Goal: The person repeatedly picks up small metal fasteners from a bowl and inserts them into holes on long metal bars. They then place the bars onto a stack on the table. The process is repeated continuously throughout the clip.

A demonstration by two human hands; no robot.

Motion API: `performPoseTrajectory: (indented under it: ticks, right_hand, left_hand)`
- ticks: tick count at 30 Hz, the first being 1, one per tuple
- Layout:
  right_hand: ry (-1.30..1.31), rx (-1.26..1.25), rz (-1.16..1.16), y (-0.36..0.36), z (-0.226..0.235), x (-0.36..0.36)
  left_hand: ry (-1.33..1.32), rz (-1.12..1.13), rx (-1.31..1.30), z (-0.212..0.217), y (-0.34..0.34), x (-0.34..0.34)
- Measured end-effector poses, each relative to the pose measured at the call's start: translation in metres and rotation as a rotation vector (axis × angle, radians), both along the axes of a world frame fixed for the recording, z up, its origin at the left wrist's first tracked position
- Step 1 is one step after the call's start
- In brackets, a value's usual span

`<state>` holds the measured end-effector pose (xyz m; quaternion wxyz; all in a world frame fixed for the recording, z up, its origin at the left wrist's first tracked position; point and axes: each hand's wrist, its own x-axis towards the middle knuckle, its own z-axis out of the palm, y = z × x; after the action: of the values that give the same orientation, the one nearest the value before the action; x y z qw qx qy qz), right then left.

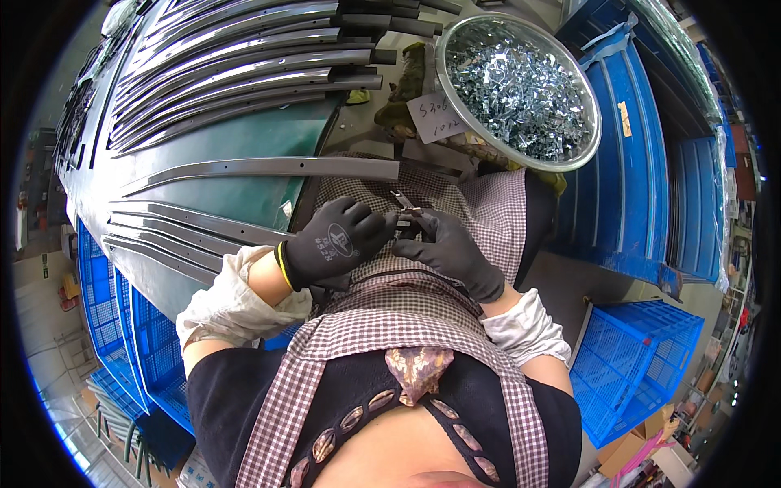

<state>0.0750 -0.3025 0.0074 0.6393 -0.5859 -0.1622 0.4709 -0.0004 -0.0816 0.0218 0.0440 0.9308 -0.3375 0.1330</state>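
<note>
In dark gloves, both my hands meet over my lap. Between the thumb and fingers of my right hand [449,250] is a small shiny metal clip [402,200], its forked end poking out away from me. My left hand [340,241] is closed, its fingertips touching or nearly touching the right ones; whatever they pinch is hidden. Just beyond the hands, a long dark curved strip [268,167] with small holes lies on the green-topped table [244,142], one end jutting past the edge above my checked apron [390,317].
Rows of similar dark strips [244,61] cover the far table, and several more [179,228] lie by my left arm. A round clear tub [598,122] of metal clips stands ahead right, with a paper note [435,118] beside it. Blue crates [634,366] flank me.
</note>
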Motion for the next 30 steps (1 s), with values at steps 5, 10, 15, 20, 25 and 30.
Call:
performPoseTrajectory:
  ticks: [5,10,15,20,25,30]
  right_hand:
    - [-0.202,-0.046,-0.04,-0.011,-0.023,0.011]
    - [-0.331,-0.043,-0.099,-0.01,-0.025,0.031]
    - [-0.402,0.012,0.023,-0.005,-0.016,0.045]
    - [-0.365,0.003,0.152,-0.004,-0.026,0.057]
    - [-0.4,0.045,0.34,0.006,-0.039,0.075]
    - [0.079,0.185,0.282,0.011,-0.079,0.072]
  left_hand:
    - [0.007,0.107,-0.187,-0.008,0.016,0.03]
    - [0.14,0.251,-0.257,-0.036,0.044,0.042]
    - [0.294,0.192,-0.235,-0.02,0.044,0.039]
    - [0.332,0.18,-0.228,-0.012,0.044,0.035]
    - [0.325,0.108,-0.202,-0.015,0.038,0.026]
    - [0.339,0.066,-0.204,-0.016,0.036,0.023]
